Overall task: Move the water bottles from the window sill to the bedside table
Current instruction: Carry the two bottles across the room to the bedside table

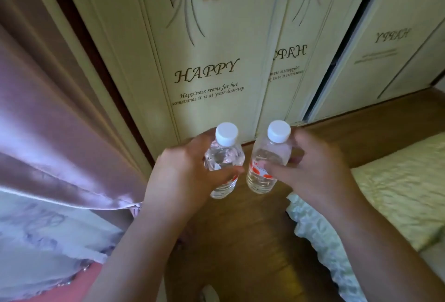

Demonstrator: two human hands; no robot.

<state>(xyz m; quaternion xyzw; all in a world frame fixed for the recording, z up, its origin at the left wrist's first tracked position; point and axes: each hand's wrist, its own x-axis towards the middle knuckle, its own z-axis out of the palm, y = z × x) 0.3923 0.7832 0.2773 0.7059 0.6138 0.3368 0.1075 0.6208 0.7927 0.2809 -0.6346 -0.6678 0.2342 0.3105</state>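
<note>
**Two bottles in hand, no table yet in sight**

In the head view, above a wooden floor (240, 241) and in front of a cream wardrobe (207, 80) lettered "HAPPY", two clear water bottles are held side by side, one in each hand. The left bottle (222, 160) is wrapped by the left hand (185, 174), thumb across the front and fingers (202, 136) curled behind the neck. The right bottle (267, 159) is held the same way by the right hand (313, 169), its thumb laid over the red label. Both hands are closed firmly on the bodies; neither is spread or empty. Both white caps are on.

The long axes are near upright, caps tipped slightly toward the wardrobe, bases toward the floor. The bottles are just apart, not touching, and are carried clear of any surface.

A curtain (60, 145) hangs to the left and a bed (397, 193) with a frilled edge lies to the right. Neither the window sill nor a bedside table can be made out, so it cannot be told which hand is nearer the goal. By judgement the carry is under way, and the table is likelier to be found on the bed side, which would favour the right hand for the first set-down. Both bottles should be kept upright until then.
</note>
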